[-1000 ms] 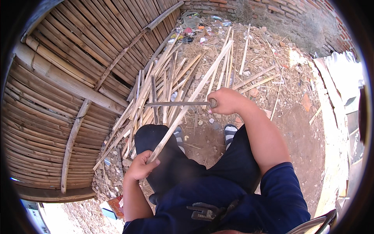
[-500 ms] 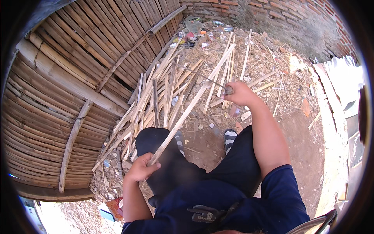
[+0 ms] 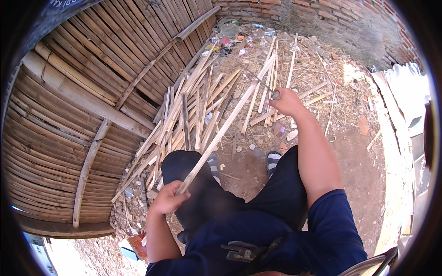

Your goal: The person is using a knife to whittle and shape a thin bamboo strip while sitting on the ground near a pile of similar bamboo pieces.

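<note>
My left hand (image 3: pixel 169 198) grips the near end of a long pale bamboo slat (image 3: pixel 225 126) that rests over my knee and runs up and away toward the far ground. My right hand (image 3: pixel 286 101) is raised at arm's length, closed around the handle of a thin dark knife (image 3: pixel 256 79) whose blade points up and to the left, just right of the slat's far part. I am seated, with dark trousers and striped sandals (image 3: pixel 273 158) on the dirt.
A heap of split bamboo strips (image 3: pixel 193 115) lies on the ground ahead and to the left. A woven bamboo wall (image 3: pixel 83 106) fills the left side. A brick wall (image 3: pixel 331 14) stands at the back, litter at its foot, pale boards (image 3: pixel 396 106) at right.
My right hand has lifted and moved away from me, and the knife has swung from lying level across the slat to pointing up and left. My left hand keeps its hold on the slat.
</note>
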Available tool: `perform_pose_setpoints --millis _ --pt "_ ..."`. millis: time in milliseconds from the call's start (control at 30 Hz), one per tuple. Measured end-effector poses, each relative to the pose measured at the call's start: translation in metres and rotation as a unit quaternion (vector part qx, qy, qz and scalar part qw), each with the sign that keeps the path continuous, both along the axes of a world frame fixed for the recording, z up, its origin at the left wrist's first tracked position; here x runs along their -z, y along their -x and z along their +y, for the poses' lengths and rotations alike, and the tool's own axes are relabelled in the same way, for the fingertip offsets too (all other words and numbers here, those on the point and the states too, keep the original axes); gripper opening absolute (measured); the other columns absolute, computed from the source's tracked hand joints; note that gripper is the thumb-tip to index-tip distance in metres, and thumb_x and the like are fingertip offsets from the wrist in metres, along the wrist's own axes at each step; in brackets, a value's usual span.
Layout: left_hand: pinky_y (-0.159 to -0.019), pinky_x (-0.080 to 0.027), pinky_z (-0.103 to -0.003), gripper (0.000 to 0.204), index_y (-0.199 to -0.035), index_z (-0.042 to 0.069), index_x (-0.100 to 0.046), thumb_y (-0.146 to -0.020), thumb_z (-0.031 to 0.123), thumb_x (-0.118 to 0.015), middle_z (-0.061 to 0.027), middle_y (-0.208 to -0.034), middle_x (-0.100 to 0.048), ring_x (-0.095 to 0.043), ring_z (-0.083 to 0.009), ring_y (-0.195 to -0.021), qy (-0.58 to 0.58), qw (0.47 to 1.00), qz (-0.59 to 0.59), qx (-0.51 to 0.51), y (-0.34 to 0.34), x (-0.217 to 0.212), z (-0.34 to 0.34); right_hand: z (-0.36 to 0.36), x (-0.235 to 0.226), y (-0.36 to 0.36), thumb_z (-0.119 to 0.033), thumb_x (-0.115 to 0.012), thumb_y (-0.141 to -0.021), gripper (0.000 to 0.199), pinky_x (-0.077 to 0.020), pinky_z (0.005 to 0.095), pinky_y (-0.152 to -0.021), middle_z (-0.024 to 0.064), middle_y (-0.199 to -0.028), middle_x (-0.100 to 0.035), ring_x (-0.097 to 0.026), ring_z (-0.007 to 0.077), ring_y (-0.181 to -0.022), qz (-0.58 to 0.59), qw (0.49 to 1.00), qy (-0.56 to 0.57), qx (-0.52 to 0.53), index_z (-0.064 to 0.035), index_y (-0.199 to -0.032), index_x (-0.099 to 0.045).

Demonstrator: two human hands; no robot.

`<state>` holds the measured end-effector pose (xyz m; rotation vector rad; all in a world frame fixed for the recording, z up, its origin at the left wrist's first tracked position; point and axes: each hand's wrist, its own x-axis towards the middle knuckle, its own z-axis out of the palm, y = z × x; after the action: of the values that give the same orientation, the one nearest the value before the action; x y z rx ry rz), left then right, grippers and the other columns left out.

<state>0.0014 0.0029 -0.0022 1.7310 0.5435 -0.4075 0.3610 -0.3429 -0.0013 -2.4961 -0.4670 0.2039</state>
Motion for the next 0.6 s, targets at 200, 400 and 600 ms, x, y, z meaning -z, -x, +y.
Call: perform_pose_setpoints --millis 200,400,600 --pt "-0.042 -0.034 -0.024 0.016 -0.094 0.008 -0.058 -0.093 0.014 -0.073 0.0041 -0.064 -0.053 -0.046 -0.0050 -0.046 0.019 1.000 0.011 0.017 -0.003 0.000 0.004 0.006 -0.005 0.028 -0.040 -0.081 -0.081 0.055 -0.0527 0.0470 -0.094 0.0237 -0.107 -0.072 -0.067 0.0409 -0.107 -0.001 0.989 0.039 -0.141 -0.0016 -0.119 -0.069" --pt "-0.040 -0.026 -0.023 0.014 -0.094 0.009 -0.058 -0.093 0.009 -0.072 0.0053 -0.062 -0.050 -0.040 -0.0044 -0.042 0.003 1.000 0.005 0.004 0.000 0.001 0.001 0.046 -0.014 0.063 -0.037 -0.083 -0.080 0.048 -0.0539 0.0455 -0.083 0.0221 -0.096 -0.072 -0.070 0.0380 -0.095 -0.013 0.942 0.087 -0.324 -0.0046 -0.114 -0.070" --pt "-0.040 -0.029 -0.023 0.012 -0.096 0.009 -0.059 -0.093 0.008 -0.071 0.0043 -0.063 -0.053 -0.043 -0.0051 -0.044 0.006 1.000 0.004 0.004 0.000 -0.001 0.001 0.011 0.007 0.012 -0.038 -0.082 -0.081 0.053 -0.0538 0.0454 -0.086 0.0250 -0.098 -0.072 -0.070 0.0398 -0.097 -0.041 0.994 0.012 -0.105 -0.0011 -0.117 -0.069"
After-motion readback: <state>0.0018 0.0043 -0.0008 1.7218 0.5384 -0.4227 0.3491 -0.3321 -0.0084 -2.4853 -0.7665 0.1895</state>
